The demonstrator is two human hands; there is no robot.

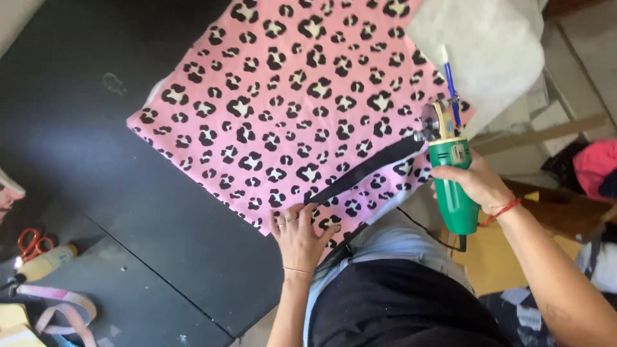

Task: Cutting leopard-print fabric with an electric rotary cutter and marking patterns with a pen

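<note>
A pink fabric with a black-and-white leopard print [289, 96] lies spread on a black table [83, 141]. A dark slit [366, 172] runs through the fabric near its front edge. My left hand [299, 234] presses flat on the fabric at the near end of that slit, fingers spread. My right hand [472, 183] grips the green body of an electric rotary fabric cutter [450, 167], whose round blade [429, 122] sits at the far end of the slit. A blue pen [450, 80] lies on the fabric just beyond the cutter.
White fabric [488, 45] is piled at the table's far right corner. Orange-handled scissors [32, 243], a cream glue gun [45, 262] and a pink measuring tape [64, 308] lie at the left. A wooden frame [540, 135] and a pink garment [594, 164] stand right.
</note>
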